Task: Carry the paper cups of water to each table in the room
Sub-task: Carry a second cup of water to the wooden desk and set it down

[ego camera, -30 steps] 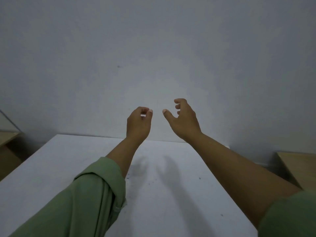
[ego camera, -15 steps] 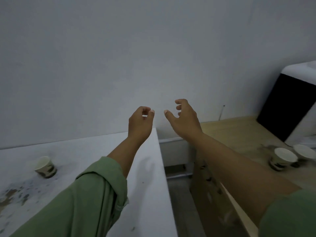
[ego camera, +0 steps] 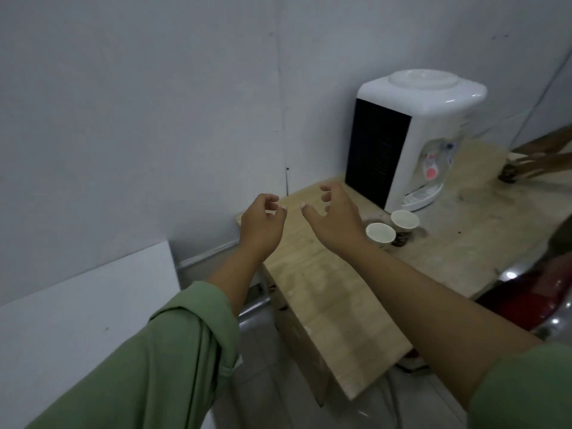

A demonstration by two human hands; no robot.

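Two paper cups stand side by side on a wooden table (ego camera: 325,292), the nearer cup (ego camera: 380,233) and the farther cup (ego camera: 405,220), just in front of a white water dispenser (ego camera: 411,134). My right hand (ego camera: 335,218) hovers just left of the nearer cup, fingers spread and curled, holding nothing. My left hand (ego camera: 261,226) is raised beside it over the table's left edge, fingers loosely curled and empty. Both forearms reach forward from green sleeves.
A white table (ego camera: 77,305) sits at lower left, with a gap of tiled floor (ego camera: 263,382) between it and the wooden table. Another person's hand (ego camera: 535,159) rests at the far right. A dark red object (ego camera: 532,292) lies at the table's right edge.
The view has swung right from the white table to the wooden table; the dispenser and two cups are now in full view. Both hands keep their raised, empty pose.
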